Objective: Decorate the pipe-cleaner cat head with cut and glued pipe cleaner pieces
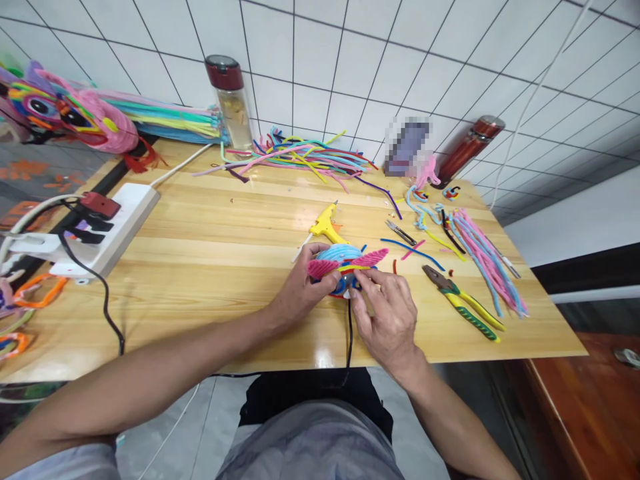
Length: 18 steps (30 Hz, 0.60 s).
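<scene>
Between my hands, above the wooden table, is a pipe-cleaner figure [340, 253]. It has a light blue coiled top, two pink ear-like flaps, a yellow band and blue rings on its lower front. My left hand [303, 283] is closed around its left side, thumb on the front. At the lower right front, the fingertips of my right hand [389, 310] press on it close to a blue ring; whether they also pinch a small piece is hidden. Just behind the figure lies a yellow glue gun [327, 223]. A black cord [349, 333] runs down below the figure.
Pliers [463, 300], small snips [400, 232] and cut pipe cleaners [413, 252] lie to the right, beside a pink and blue bundle [485, 260]. Loose pipe cleaners [305, 157] and a clear bottle [234, 110] are at the back. A power strip [113, 227] sits left.
</scene>
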{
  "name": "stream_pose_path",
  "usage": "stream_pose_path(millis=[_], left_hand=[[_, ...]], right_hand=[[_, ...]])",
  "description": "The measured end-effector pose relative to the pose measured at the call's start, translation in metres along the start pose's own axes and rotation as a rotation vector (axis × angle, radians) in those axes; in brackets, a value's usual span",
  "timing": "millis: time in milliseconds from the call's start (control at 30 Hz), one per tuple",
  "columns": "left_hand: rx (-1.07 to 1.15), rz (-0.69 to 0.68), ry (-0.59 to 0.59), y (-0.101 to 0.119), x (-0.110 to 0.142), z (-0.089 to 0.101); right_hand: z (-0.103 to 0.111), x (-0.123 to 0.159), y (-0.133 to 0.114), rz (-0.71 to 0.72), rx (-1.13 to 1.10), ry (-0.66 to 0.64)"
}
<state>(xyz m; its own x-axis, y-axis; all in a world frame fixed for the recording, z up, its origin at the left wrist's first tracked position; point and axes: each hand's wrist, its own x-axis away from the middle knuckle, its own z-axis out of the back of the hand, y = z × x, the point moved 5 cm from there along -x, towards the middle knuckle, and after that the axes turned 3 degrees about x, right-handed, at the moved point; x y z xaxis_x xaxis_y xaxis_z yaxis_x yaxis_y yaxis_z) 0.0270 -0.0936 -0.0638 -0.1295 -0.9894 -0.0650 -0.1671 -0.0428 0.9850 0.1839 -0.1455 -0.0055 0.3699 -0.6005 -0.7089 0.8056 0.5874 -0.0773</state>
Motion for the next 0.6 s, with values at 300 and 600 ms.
stream_pose_path(millis=[300, 600], left_hand=[[0.049, 0.036, -0.011, -0.0028, 0.0014, -0.0013], [0.049, -0.004, -0.012, -0.0047, 0.0003, 0.0001]], right_hand=[[-0.0021, 0.0025, 0.0001, -0.040, -0.009, -0.021], [-0.0039, 0.0035, 0.0003, -0.057, -0.002, -0.002]])
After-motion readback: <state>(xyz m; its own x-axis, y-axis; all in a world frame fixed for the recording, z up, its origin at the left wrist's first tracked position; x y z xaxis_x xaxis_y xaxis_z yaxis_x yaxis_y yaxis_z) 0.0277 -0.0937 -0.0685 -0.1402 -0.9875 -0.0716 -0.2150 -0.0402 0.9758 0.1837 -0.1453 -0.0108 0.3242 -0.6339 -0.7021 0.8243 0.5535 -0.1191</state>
